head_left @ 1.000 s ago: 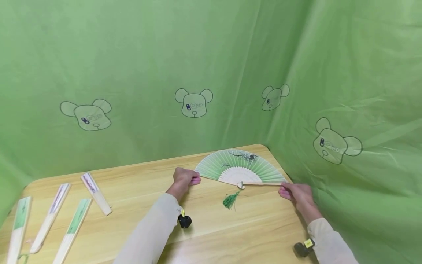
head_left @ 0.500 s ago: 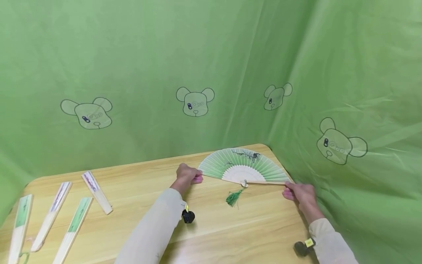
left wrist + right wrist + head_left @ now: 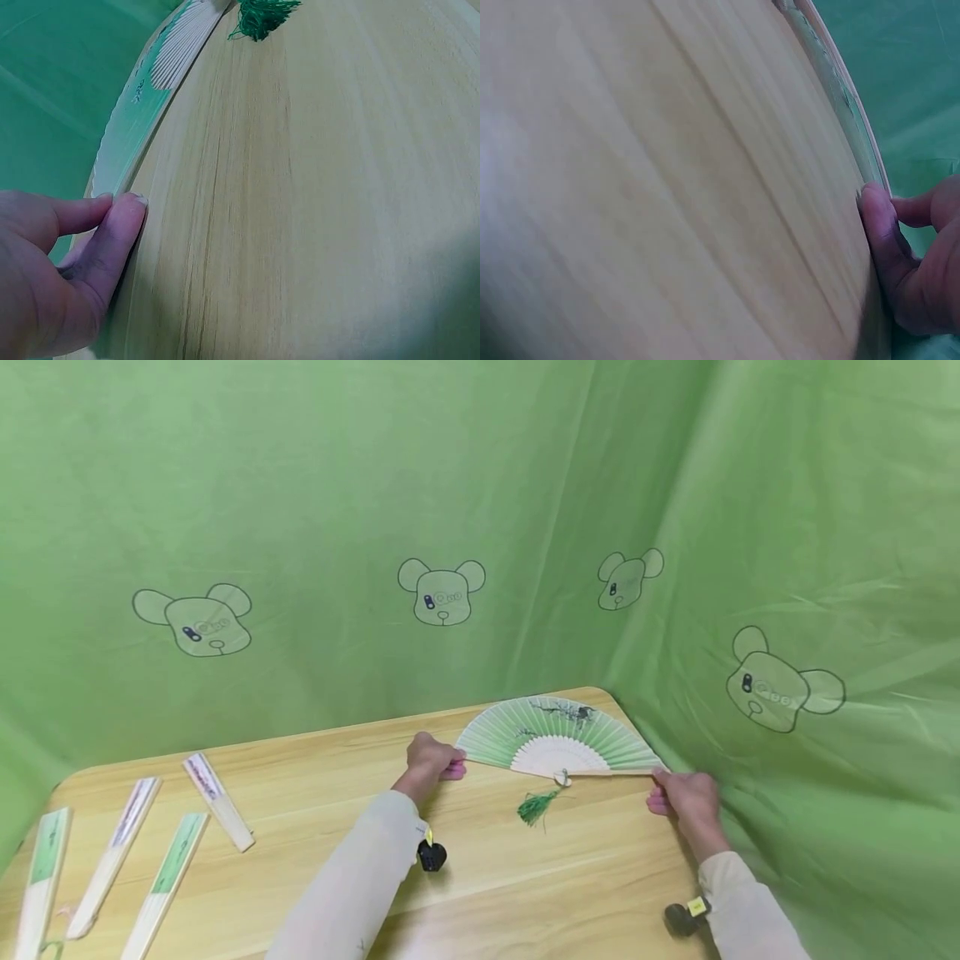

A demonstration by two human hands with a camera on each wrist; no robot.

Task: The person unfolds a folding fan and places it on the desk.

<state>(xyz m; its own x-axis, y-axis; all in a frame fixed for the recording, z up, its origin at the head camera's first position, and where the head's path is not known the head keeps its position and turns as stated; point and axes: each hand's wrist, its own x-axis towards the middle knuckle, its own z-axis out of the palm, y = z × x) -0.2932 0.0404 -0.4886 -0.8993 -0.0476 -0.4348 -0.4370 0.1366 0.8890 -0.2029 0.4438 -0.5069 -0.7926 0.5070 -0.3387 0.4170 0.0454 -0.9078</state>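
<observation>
A green folding fan (image 3: 495, 739) with a dark branch pattern and pale ribs lies spread wide at the table's back right. Its left tip is pinched between thumb and finger of my left hand (image 3: 429, 760), seen close in the left wrist view, where the same hand (image 3: 67, 262) enters from the left. My right hand (image 3: 688, 802) pinches the opposite end stick, and in the right wrist view this hand (image 3: 922, 259) grips the stick's tip at the table edge. A green tassel (image 3: 536, 808) hangs from the fan's pivot onto the wood.
Several folded fans lie at the table's left: a purple-patterned one (image 3: 219, 802), another purple-patterned one (image 3: 114, 858) and green ones, such as the nearer green fan (image 3: 165, 885). Green cloth walls (image 3: 322, 527) stand close behind and right of the wooden table (image 3: 315, 793).
Both hands have shifted slightly right with the spread fan between them, and the tassel has moved along. Both hands keep their pinch on the fan's ends.
</observation>
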